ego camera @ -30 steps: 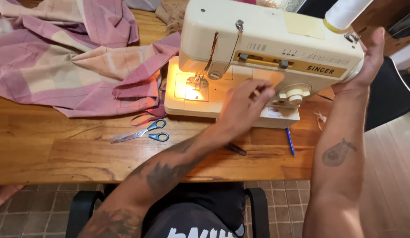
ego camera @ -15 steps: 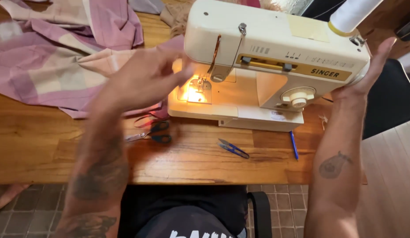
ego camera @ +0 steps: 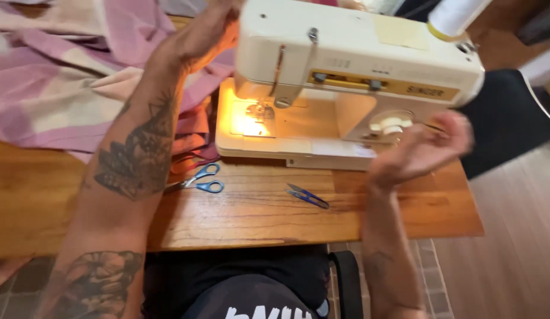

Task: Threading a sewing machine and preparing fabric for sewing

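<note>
My left hand (ego camera: 213, 32) is up at the far-left end of the cream sewing machine (ego camera: 351, 71), against the pink-and-cream checked fabric (ego camera: 68, 88) bunched there. The fingers wrap away from the camera at the picture's top edge, so I cannot tell whether they pinch cloth or just press on it. My right hand (ego camera: 419, 153) hovers in front of the machine's dial end, palm up, fingers loosely curled and empty; it is blurred.

The fabric lies over the worktop's (ego camera: 257, 218) far-left corner and spills toward the lit needle plate (ego camera: 254, 118). I judge the job in hand is getting that cloth under the foot. To do it well, I want the layers flat and squared to the plate, fed from the left, with fingertips well to the side of the needle.

The near edge of the worktop runs just above my lap. Blue-handled scissors (ego camera: 198, 180) sit beside my left forearm, and small thread snips (ego camera: 307, 196) lie near the middle of the near edge; both could be swept off by a careless elbow. A white thread cone (ego camera: 455, 16) stands at the machine's far-right end. The bare wood between the snips and the right edge is where the right hand has room to travel.
</note>
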